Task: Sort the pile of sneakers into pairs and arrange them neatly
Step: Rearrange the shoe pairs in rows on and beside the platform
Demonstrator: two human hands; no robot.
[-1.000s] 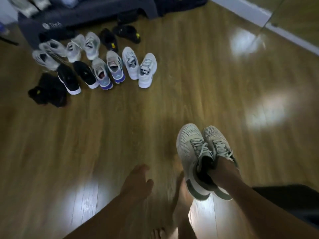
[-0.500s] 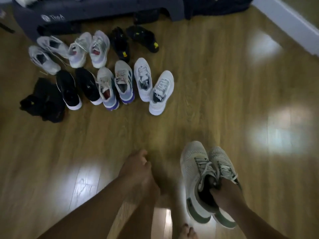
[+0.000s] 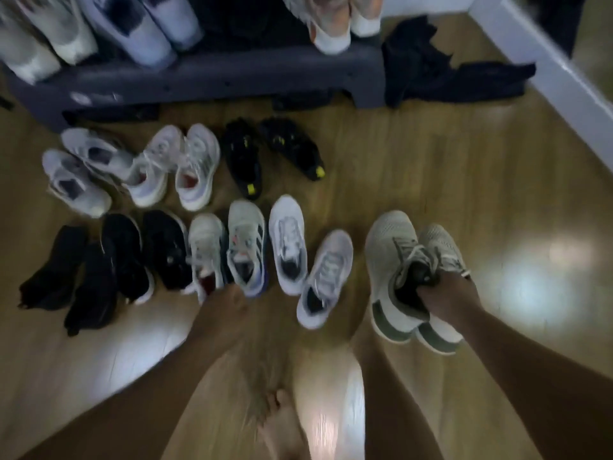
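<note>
1. Wood-plank floor [image 3: 431,180] in a dim room, with a dark step platform [image 3: 215,78] along the far side that carries more shoes. Two rows of sneakers stand in front of it.

2. We see the right hand [image 3: 444,293] gripping a pair of pale mesh sneakers [image 3: 388,247] by their heel collars, fingers hooked inside. The two shoes hang side by side. Whether their soles touch the floor we cannot tell.

3. The front row [image 3: 245,244] runs left to right, from black pairs through grey ones to a white pair. Its last white sneaker [image 3: 326,277] sits skewed, with its toe leaning right towards the held pair.

4. The coming move turns on one relation. The held pair lies just right of that last sneaker, toes pointing away from us towards the platform and long axes roughly parallel to the row. In our judgement the bare floor under it is the row's next slot, and the right hand is nearer to it.

5. The left hand [image 3: 229,300] is at the heel of a grey sneaker [image 3: 205,250] in mid-row. Blur hides its fingers, so we cannot tell whether they are spread or gripping.

6. Setting the pair down square may call for straightening the skewed white shoe first.
</note>
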